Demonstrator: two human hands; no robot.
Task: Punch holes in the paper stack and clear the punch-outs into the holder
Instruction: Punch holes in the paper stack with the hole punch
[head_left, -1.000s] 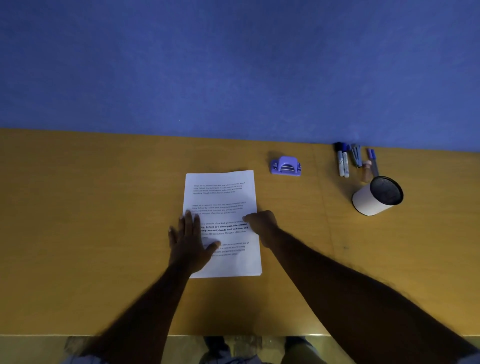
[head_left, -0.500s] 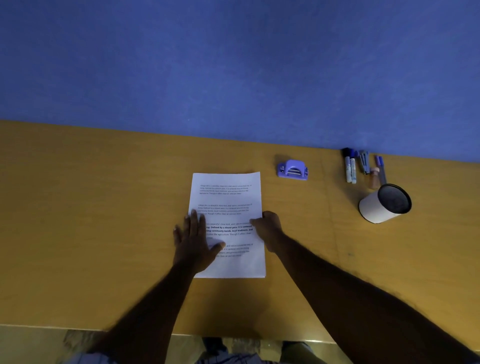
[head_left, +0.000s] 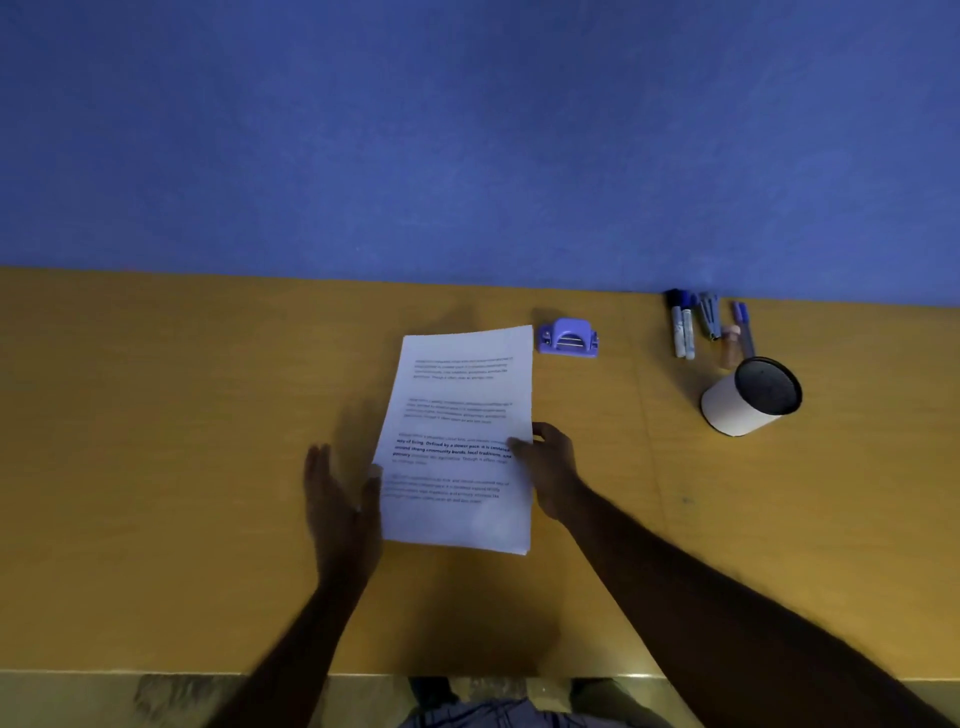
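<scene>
Wooden table (head_left: 182, 441), yellow-brown top, w/ blue wall behind its far edge. Printed paper stack (head_left: 460, 441) sits near centre, tilted a bit, left edge seems raised off the top. Small purple hole punch (head_left: 568, 339) just beyond the stack's far right corner. Far right: cluster of markers & pens (head_left: 696, 325) by the wall, and just in front of them a white cylindrical holder (head_left: 748, 397) w/ dark inside, appears tipped, mouth facing up & right
</scene>
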